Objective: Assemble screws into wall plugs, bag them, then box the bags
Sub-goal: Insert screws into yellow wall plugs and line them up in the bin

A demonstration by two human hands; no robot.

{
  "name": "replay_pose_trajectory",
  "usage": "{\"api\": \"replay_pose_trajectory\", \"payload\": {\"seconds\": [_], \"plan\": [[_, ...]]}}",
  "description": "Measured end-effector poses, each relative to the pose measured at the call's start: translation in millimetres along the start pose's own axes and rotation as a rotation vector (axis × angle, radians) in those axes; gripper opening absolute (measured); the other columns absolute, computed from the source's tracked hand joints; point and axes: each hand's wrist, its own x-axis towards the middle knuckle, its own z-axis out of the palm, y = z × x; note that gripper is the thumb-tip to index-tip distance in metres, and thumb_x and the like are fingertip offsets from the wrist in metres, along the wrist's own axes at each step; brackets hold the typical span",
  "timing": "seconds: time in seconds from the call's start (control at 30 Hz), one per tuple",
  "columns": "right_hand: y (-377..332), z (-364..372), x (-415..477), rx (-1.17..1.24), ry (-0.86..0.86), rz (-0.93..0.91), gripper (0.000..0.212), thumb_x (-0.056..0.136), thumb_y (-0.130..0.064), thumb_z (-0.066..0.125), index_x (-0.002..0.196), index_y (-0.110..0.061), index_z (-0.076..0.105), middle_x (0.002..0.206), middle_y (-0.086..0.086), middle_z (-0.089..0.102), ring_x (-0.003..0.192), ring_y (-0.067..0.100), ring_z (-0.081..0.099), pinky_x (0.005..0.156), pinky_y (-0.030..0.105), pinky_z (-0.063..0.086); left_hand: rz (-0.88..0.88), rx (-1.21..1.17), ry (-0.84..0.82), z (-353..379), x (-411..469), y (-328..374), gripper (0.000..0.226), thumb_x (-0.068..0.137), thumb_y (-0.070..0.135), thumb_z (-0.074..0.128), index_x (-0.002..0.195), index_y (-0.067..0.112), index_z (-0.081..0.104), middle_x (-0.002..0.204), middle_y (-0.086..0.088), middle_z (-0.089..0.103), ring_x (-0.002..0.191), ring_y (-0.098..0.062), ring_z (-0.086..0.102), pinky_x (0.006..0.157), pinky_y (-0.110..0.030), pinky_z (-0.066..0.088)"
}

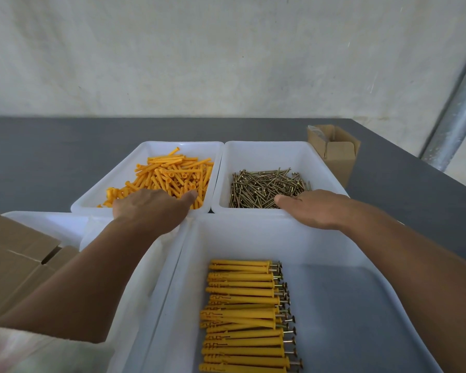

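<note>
Head view, near to far. At 6 o'clock a white bin (pixel 361 305) holds assembled plugs (pixel 242 310) in a neat stack, with the screw heads pointing to 3 o'clock. At 8 o'clock stands an open carton (pixel 14 259), with a second bin (pixel 46 224) just beyond it. The person's bare forearms run forward on either side of the near bin.

Left hand (pixel 151 208), at 11 o'clock, lies back-up over the near edge of the plug bin (pixel 135 168), thumb stretched toward 3 o'clock. Its fingers dip among the loose plugs (pixel 172 173) and are hidden, so whether they pinch one cannot be told.

Right hand (pixel 315 208), at 1 o'clock, lies likewise over the near rim of the screw bin (pixel 269 154), thumb toward 9 o'clock. Its fingers are hidden at the heap of screws (pixel 264 187), and its grasp cannot be told either.

The two far bins touch side by side on a grey table (pixel 65 146). At 2 o'clock, beside the screw bin, sits a small carton (pixel 336 157), open. Beyond are a pale wall and a slanted metal pole (pixel 457 117).
</note>
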Motion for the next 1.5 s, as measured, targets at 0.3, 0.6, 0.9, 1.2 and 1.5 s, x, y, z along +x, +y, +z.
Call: {"api": "replay_pose_trajectory", "payload": {"seconds": [0.3,0.6,0.9,1.2,1.5], "plan": [[-0.8,-1.2,-4.2,0.046,-0.020,-0.099,0.069,0.097,-0.067,0.009,0.144,-0.034,0.047,0.153,-0.003,0.041,0.139,0.023,0.037,0.111,0.040,0.030,-0.034,0.001,-0.088,3.0,4.3,-2.0,0.097,0.078,0.087,0.007,0.119,0.021,0.064,0.138,-0.010,0.055,0.127,-0.031,0.047,0.102,-0.048,0.033],[-1.3,-0.9,-1.8,0.035,-0.022,-0.036,0.082,0.094,-0.071,0.010,0.140,-0.016,0.051,0.146,0.006,0.047,0.131,0.026,0.044,0.104,0.040,0.034,-0.013,-0.005,-0.114,4.7,4.9,-2.8,0.098,0.077,0.087,0.004,0.119,0.022,0.064,0.140,-0.010,0.052,0.130,-0.032,0.044,0.103,-0.052,0.029],[-0.7,0.1,-2.2,0.031,0.005,-0.050,0.080,0.094,-0.070,0.011,0.121,-0.016,0.063,0.118,0.006,0.059,0.107,0.024,0.053,0.100,0.043,0.042,0.062,-0.127,0.039,-4.1,-0.5,3.3,0.067,0.093,0.065,0.032,0.063,0.013,0.061,0.071,-0.003,0.058,0.067,-0.015,0.050,0.057,-0.030,0.031],[-1.7,0.1,-0.1,0.030,-0.005,-0.004,0.086,0.091,-0.075,0.010,0.138,-0.018,0.054,0.146,0.008,0.047,0.132,0.028,0.044,0.106,0.042,0.034,0.164,-0.212,0.208,-16.6,-10.6,10.7,0.035,0.090,0.032,0.049,0.067,0.011,0.065,0.068,-0.003,0.060,0.065,-0.016,0.053,0.051,-0.026,0.038],[-3.9,-1.2,-4.5,0.027,0.018,-0.006,0.082,0.093,-0.074,0.013,0.130,-0.016,0.058,0.133,0.007,0.055,0.123,0.027,0.049,0.096,0.040,0.038,0.305,-0.326,0.098,-28.4,-20.0,14.9,0.017,0.083,0.018,0.054,0.078,0.025,0.069,0.075,0.015,0.061,0.070,-0.001,0.050,0.053,-0.018,0.032]]}}
